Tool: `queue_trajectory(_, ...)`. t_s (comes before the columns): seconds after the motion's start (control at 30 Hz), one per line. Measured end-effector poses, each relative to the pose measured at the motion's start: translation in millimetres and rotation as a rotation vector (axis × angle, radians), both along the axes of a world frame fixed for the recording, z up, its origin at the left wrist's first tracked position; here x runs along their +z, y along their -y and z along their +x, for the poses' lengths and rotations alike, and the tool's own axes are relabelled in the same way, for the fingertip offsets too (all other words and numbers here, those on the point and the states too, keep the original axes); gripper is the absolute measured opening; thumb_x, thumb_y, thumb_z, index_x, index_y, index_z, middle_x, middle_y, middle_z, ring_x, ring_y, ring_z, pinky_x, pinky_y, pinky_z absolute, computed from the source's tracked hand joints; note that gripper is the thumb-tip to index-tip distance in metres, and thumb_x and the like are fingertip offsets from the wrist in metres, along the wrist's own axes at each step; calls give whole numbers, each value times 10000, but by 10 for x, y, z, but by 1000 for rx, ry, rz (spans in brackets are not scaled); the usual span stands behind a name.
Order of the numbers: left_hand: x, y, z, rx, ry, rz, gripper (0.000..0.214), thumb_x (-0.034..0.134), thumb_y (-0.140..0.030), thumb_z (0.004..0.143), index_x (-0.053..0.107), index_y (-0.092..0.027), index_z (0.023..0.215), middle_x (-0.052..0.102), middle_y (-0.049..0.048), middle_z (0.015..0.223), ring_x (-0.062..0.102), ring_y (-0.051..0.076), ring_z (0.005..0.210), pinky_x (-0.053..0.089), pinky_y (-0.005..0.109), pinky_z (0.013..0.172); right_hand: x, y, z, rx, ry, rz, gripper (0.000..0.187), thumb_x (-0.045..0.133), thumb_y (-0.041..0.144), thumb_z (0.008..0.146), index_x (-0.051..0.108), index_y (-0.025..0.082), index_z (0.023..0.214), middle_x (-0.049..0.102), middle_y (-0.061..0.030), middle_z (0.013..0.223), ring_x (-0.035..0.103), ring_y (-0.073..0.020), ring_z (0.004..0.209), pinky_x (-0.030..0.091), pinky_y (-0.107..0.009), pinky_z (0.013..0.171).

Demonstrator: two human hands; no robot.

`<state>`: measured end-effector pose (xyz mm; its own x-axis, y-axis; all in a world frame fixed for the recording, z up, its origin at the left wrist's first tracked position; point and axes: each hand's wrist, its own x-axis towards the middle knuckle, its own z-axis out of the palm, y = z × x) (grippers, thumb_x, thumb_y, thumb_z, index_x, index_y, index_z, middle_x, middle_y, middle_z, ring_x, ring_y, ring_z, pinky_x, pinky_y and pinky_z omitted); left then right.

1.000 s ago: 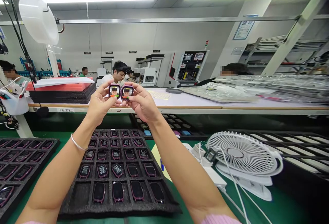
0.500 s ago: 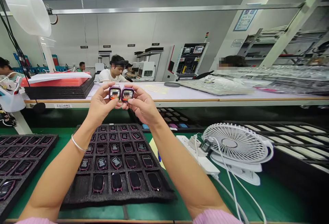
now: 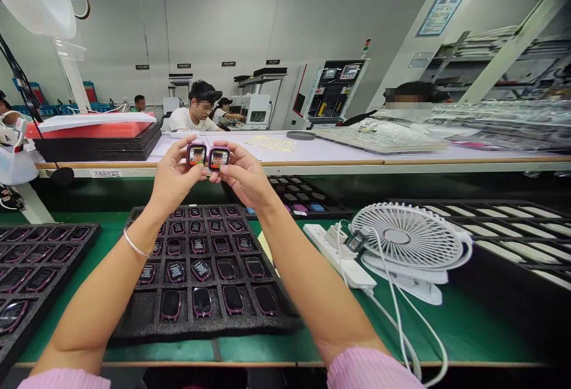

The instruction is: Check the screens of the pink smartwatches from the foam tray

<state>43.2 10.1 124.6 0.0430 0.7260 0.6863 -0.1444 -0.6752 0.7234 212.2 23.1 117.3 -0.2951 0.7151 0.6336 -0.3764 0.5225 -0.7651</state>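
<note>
"One thing first: what's changing?"

"Remotely, I'm seeing the view tipping down, so more green bench (image 3: 482,323) is showing, yet neither grip is loosening: the left hand (image 3: 173,176) is pinching a lit left watch (image 3: 197,155), the right hand (image 3: 248,176) a lit right watch (image 3: 219,157), raised side by side"

"And around them?"

"A left tray (image 3: 57,285) is holding other watches (image 3: 39,280), the left forearm (image 3: 98,294) is blocking part of the middle tray (image 3: 140,314), a power strip (image 3: 357,276) and a fan (image 3: 397,236) are sitting rightward"

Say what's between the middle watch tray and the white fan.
In the head view, from tray to fan: a yellow sheet, partly hidden by the right forearm, then a white power strip with plugs.
</note>
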Motion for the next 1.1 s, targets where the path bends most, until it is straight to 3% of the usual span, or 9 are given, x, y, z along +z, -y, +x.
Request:
queue_trajectory(0.13, 114, -249, -8, 9, 3, 18, 597, 755, -108, 666, 619, -224, 1235, 696, 42, 1009, 722, 159, 723, 632, 302, 707, 120, -285, -31, 12, -19, 21, 526, 640, 172, 656, 565, 236, 1172, 667, 13, 977, 635, -112, 663, 566, -285, 677)
queue_trajectory(0.3, 166, -500, -40, -34, 51, -7, 602, 732, -88, 629, 644, -249, 1202, 673, -10, 874, 692, 118, 644, 617, 259, 672, 196, -524, -68, 66, -23, 11, 548, 571, 130, 628, 542, 232, 1166, 660, 37, 881, 642, -104, 634, 546, -244, 630)
queue_trajectory(0.77, 101, -600, -91, -31, 37, -6, 610, 750, -119, 603, 637, -246, 1189, 673, 16, 915, 699, 144, 689, 613, 288, 684, 124, -622, -120, 37, -6, 2, 535, 597, 166, 643, 537, 239, 1169, 645, 28, 925, 615, -104, 638, 563, -278, 675)
queue_trajectory(0.93, 27, -345, -77, -57, 75, -24, 587, 825, -148, 605, 644, -234, 1156, 663, 8, 893, 680, 133, 663, 613, 267, 637, 56, -341, -85, 35, 26, 8, 499, 698, 206, 722, 549, 238, 1197, 650, 16, 933, 648, -123, 677, 566, -280, 688)
queue_trajectory(1.0, -77, -98, -84, -62, 65, -72, 588, 847, -152, 619, 646, -239, 1165, 655, -10, 844, 669, 119, 626, 609, 244, 616, -48, -92, -72, 29, 37, -32, 503, 727, 212, 750, 552, 236, 1221, 650, 20, 884, 660, -134, 682, 568, -275, 670)
queue_trajectory(1.1, -324, 362, -114, -76, 45, -181, 557, 833, -166, 682, 643, -239, 1200, 697, 14, 942, 685, 116, 643, 627, 242, 629, -306, 342, -53, 44, 25, -130, 465, 722, 195, 786, 572, 234, 1225, 664, 5, 921, 669, -132, 684, 582, -277, 654)
